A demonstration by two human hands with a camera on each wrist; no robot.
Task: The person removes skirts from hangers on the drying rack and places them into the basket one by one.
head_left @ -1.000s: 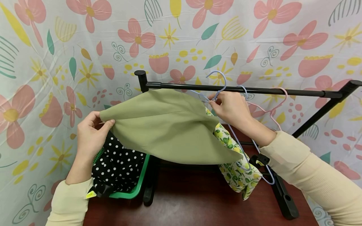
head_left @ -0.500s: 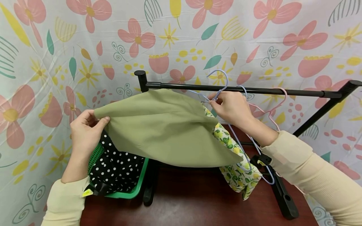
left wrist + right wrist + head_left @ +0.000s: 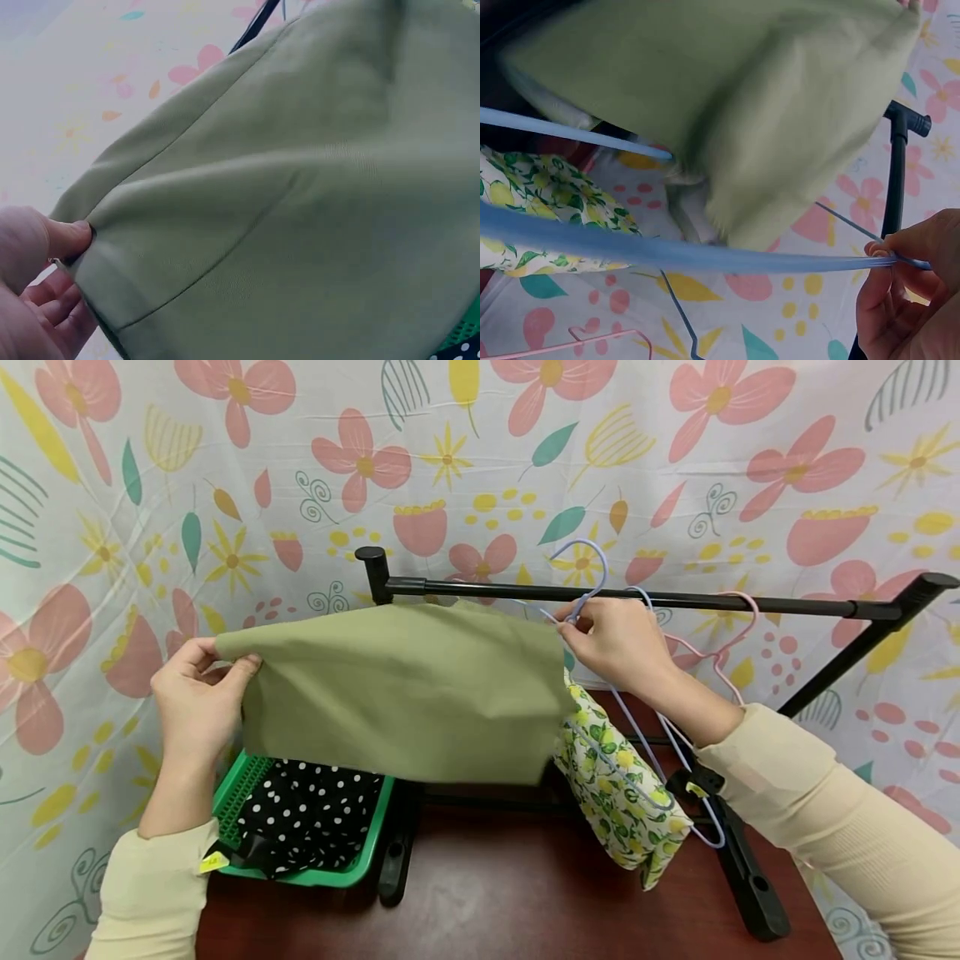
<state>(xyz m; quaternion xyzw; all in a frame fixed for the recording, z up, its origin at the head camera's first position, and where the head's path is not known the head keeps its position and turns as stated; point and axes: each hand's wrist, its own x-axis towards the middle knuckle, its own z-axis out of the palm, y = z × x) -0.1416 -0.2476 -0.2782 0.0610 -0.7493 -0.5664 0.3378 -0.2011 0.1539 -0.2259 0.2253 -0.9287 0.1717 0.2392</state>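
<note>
My left hand [image 3: 195,702] pinches the upper left corner of an olive-green garment [image 3: 397,693] between thumb and fingers. The garment is spread sideways in front of the rack, and stitched seams show on it in the left wrist view. My right hand [image 3: 622,647] pinches a lavender-blue hanger [image 3: 705,255] just below its hook, which rises above the rack bar in the head view. The green garment reaches to this hanger and covers part of it. Behind the hanger's lower arm hangs a lemon-print garment [image 3: 622,793].
A black rack bar [image 3: 487,591] crosses behind both hands. A second blue hanger [image 3: 643,596] and a pink hanger [image 3: 720,656] hang on its right. On the dark red table [image 3: 487,877], a green basket [image 3: 330,878] holds a black polka-dot garment [image 3: 315,814].
My left hand has moved left and slightly up, pulling the green garment wider and flatter. More of the basket shows below it. The right hand stays nearly still on the hanger.
</note>
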